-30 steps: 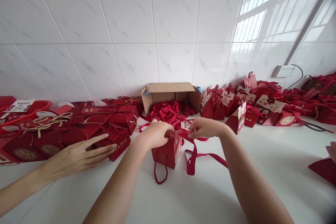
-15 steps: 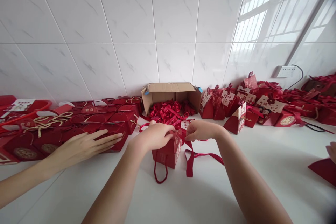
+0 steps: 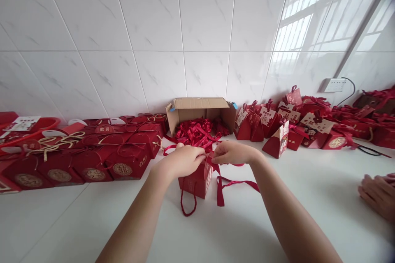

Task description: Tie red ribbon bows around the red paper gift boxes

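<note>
A small red gift box with a cord handle stands on the white counter in front of me. My left hand is closed over its top flaps. My right hand pinches a red ribbon at the box's top; the ribbon's loose ends trail down to the right onto the counter. Both hands meet right above the box.
An open cardboard carton full of red ribbons lies against the tiled wall behind. Rows of red gift boxes line the left, several finished boxes the right. Another person's hand rests at the right edge. A socket is on the wall.
The other person's hand that lay on the left boxes has withdrawn out of view. My hands have drawn closer together over the box. A hand has come further in at the right edge.
</note>
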### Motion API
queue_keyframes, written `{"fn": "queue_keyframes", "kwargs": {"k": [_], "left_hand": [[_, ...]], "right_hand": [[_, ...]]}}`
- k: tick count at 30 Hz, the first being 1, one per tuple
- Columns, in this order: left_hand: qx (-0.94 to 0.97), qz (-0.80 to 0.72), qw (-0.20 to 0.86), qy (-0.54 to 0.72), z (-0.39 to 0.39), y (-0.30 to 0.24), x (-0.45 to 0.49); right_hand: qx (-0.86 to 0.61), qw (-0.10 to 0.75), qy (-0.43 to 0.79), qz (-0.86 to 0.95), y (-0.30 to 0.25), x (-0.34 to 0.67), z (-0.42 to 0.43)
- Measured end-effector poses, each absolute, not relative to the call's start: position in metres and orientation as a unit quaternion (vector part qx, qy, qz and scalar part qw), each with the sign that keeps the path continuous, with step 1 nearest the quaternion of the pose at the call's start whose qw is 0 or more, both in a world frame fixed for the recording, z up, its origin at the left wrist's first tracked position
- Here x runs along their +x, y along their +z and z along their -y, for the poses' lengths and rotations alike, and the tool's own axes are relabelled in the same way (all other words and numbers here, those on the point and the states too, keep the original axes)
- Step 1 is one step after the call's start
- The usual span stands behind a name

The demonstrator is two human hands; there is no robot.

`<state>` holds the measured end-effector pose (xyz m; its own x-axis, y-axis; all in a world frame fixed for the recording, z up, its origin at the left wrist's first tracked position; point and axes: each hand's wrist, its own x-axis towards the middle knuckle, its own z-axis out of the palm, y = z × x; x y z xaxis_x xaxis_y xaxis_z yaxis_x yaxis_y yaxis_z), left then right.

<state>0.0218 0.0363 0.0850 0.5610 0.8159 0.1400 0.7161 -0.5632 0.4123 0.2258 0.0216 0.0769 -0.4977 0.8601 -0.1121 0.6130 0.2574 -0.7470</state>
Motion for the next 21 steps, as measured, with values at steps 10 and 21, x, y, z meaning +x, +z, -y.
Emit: {"fn": "queue_keyframes", "kwargs": {"k": [10,21], "left_hand": [[0.871,-0.46,0.086,0.149,-0.029,0.098,0.024],[0.819,-0.532,0.065,0.205,-0.025,0.113,0.001]], "right_hand": [[-0.472,0.327,0.35,0.74,0.072,0.222,-0.029],[-0.347,0.559,0.43,0.619,0.088,0.216,-0.013]]}}
